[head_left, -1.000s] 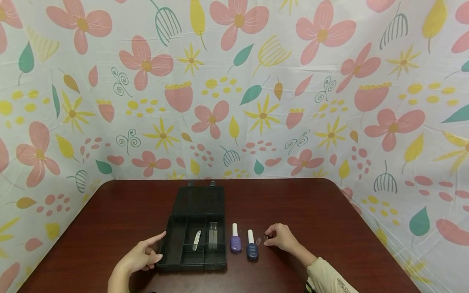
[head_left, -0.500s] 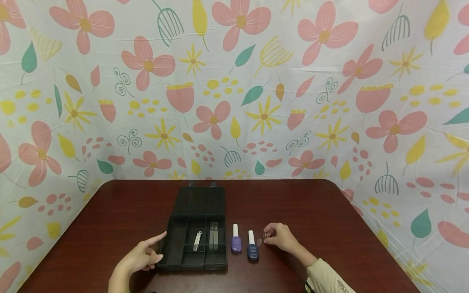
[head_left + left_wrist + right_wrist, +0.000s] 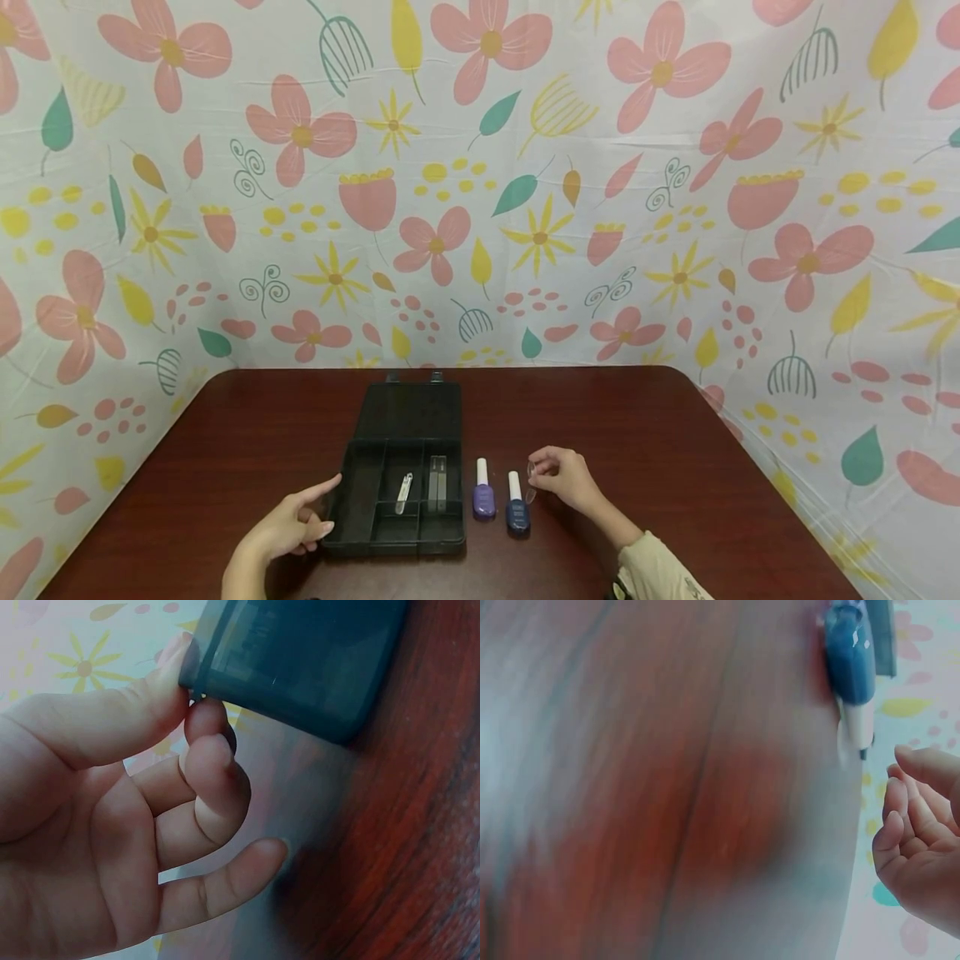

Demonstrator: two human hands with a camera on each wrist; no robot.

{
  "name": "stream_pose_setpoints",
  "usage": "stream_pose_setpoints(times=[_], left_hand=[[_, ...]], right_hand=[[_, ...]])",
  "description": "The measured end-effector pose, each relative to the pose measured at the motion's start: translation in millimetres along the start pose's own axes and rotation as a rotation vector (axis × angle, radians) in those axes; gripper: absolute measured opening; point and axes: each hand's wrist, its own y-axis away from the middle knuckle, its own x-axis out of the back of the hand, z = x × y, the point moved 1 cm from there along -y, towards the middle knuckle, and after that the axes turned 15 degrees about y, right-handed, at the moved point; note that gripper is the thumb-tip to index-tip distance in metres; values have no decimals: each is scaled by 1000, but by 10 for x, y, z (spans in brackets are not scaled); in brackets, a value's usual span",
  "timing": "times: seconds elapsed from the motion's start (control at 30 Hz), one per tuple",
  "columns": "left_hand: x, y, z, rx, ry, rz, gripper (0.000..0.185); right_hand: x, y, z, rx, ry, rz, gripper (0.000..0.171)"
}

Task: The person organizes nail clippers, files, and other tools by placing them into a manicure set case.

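Note:
A black case (image 3: 352, 500) lies open on the dark red table (image 3: 675, 467), its lid (image 3: 408, 408) flat behind it. My left hand (image 3: 288, 525) is at its left wall; in the left wrist view the thumb (image 3: 142, 705) and a curled fingertip pinch the case's corner (image 3: 300, 667). A purple bottle (image 3: 483, 496) and a dark blue bottle (image 3: 517, 510), both white-capped, stand right of the case. My right hand (image 3: 562, 479) hovers just right of the blue bottle (image 3: 850, 656) and pinches a tiny clear piece (image 3: 531, 472) above the table.
Inside the case lie a small silver tool (image 3: 403, 492) and a dark flat bar (image 3: 436, 483). Flowered cloth (image 3: 480, 208) walls in the table at the back and both sides. Bare wood shows at the far right and far left.
My right hand has lifted off the table and shifted a little left and up, carrying the clear piece. The left hand, case and bottles have not moved.

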Motion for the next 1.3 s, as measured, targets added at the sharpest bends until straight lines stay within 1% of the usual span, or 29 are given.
stream_pose_setpoints(times=[0.17,0.2,0.3,0.53,0.73,0.93,1.17,1.3], left_hand=[[0,-3,-4,0,-3,5,71],[1,-3,-5,-1,-6,6,71],[1,-2,-11,2,-10,9,71],[0,0,-22,11,0,14,70],[9,-12,-36,12,-4,16,70],[12,-20,-46,11,-9,15,70],[10,-16,-37,16,-13,22,70],[6,-11,-31,19,-12,23,70]], right_hand=[[-30,-17,-112,-8,-53,6,21],[-15,-11,-181,-7,-64,7,20],[-36,-13,-262,-7,-71,1,20],[-103,-22,-383,16,-126,-35,23],[-118,-16,-534,50,-153,-35,24],[-182,-24,-600,65,-181,-36,24],[-280,1,-653,79,-190,-59,22],[-320,30,-732,78,-220,-82,21]])
